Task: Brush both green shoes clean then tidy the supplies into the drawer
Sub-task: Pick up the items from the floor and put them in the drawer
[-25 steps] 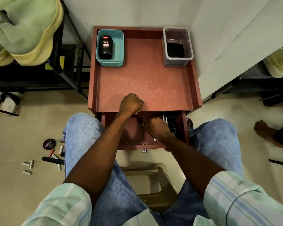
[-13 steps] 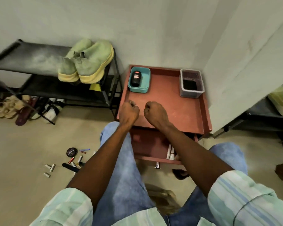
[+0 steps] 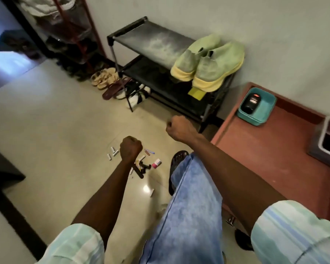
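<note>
Tidying step seems underway: left hand and right hand both fisted, holding nothing visible, over floor supplies at 6 o'clock; green shoes on rack at 1 o'clock; next likely pick supplies up.

shoes sit on the rack's top shelf, right end; the table stands right of the rack.

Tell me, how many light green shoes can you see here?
2. Both light green shoes with yellow soles sit side by side on the black rack's top shelf: one on the left, one on the right, nearer the red table. None seem hidden.
</note>
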